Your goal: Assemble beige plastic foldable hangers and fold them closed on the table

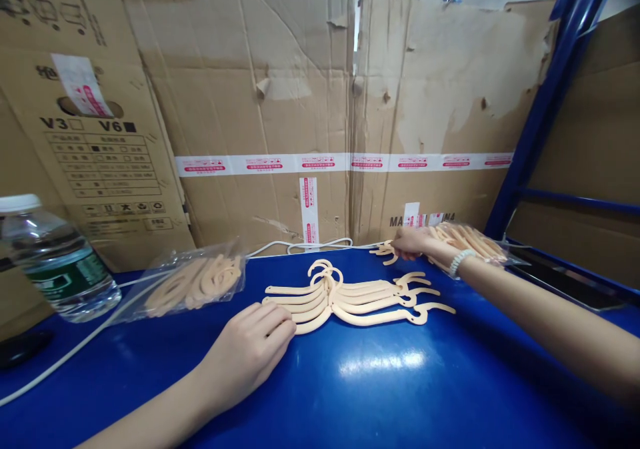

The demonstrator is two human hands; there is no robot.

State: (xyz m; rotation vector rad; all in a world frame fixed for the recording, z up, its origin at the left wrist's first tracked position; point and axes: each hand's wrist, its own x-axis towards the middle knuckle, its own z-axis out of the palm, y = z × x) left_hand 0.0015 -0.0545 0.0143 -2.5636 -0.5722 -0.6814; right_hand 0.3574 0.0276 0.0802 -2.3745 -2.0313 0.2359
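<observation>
A small stack of peach plastic hangers (350,299) lies in the middle of the blue table (380,382). My left hand (250,352) rests on the table with fingers curled, its fingertips touching the stack's left ends. My right hand (413,242) reaches far right and pinches a peach hanger (384,251) at the mouth of a clear bag of hangers (470,241). A bead bracelet (460,262) sits on that wrist.
A second clear bag of hangers (193,282) lies at the left. A water bottle (55,259) stands at the far left. A white cable (300,245) runs along the table's back. Cardboard boxes (260,102) wall the back; a blue rack post (540,115) rises at right.
</observation>
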